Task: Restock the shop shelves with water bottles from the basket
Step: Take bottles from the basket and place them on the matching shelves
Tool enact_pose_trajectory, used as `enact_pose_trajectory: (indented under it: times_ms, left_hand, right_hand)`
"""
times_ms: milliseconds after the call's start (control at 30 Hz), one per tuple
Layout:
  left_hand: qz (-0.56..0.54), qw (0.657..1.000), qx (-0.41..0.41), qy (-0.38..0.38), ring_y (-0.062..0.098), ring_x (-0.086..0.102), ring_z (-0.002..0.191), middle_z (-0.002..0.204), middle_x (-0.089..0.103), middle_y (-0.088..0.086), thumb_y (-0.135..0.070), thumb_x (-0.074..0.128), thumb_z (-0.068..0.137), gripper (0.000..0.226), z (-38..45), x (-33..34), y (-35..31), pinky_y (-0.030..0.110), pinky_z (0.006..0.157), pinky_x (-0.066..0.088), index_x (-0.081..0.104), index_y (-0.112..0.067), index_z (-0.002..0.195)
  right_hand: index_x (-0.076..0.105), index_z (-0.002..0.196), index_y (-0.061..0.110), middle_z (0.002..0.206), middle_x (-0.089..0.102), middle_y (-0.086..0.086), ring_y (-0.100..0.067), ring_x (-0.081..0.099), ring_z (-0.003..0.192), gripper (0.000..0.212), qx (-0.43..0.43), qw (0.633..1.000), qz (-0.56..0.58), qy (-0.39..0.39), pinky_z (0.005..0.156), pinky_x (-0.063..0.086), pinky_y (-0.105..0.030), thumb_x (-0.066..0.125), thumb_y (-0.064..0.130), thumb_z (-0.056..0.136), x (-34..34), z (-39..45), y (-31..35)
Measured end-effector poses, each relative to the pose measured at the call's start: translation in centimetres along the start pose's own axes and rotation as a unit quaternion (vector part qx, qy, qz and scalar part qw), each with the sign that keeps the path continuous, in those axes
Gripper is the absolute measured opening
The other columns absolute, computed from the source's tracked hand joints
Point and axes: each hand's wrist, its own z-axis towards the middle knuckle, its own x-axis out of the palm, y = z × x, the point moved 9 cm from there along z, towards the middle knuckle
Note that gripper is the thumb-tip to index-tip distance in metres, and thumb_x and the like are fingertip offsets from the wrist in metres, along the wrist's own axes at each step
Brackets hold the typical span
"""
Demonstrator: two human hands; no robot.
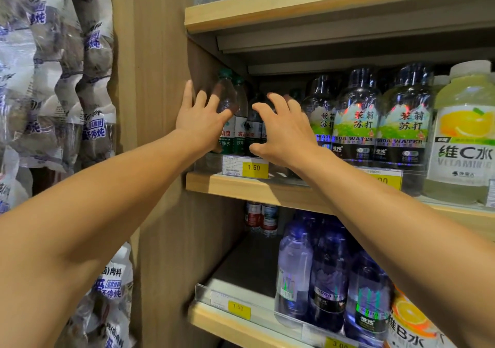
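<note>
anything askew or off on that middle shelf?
Nothing stands out. The green-capped water bottles stand upright at the shelf's left end; the left hand and right hand reach at them, fingers spread. No spill or damage shows.

Both our arms reach forward and up, bare from elbow to wrist, the left one coming in from the lower left, the right from the lower right. Our left hand point(202, 118) spreads its fingers straight, thumb out to the right. Our right hand point(285, 131) arches beside it, fingers loosely curved, thumb low and pointing left. The two hands sit near each other, apart.
</note>
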Motion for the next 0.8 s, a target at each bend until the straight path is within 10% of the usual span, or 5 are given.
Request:
enact_pose_trajectory:
  times_ms: [367,800]
  left_hand:
    - [-0.251,0.967,-0.05,-0.008,0.033,0.017,0.15,0.162,0.024,0.008,-0.053,0.056,0.092,0.075,-3.8,-2.4,1.2,0.056,0.12,0.01,0.021,-0.033,0.155]
    - [-0.45,0.885,0.028,0.115,0.035,0.027,0.146,0.159,0.029,0.014,-0.054,0.065,0.085,0.085,-26.5,-0.6,-5.2,0.053,0.114,0.03,0.027,-0.023,0.155]
  right_hand:
    - [0.029,0.149,0.027,0.159,0.017,-0.006,-0.032,0.01,0.147,0.084,0.011,0.999,-0.013,0.034,0.117,0.02,-0.046,0.07,0.05,0.079,-0.3,-4.6,1.2]
    - [0.035,0.147,0.023,0.155,0.026,-0.01,-0.037,0.022,0.142,0.089,0.11,0.981,0.024,0.158,0.117,0.021,-0.047,0.074,0.049,0.071,2.5,-23.2,6.1]
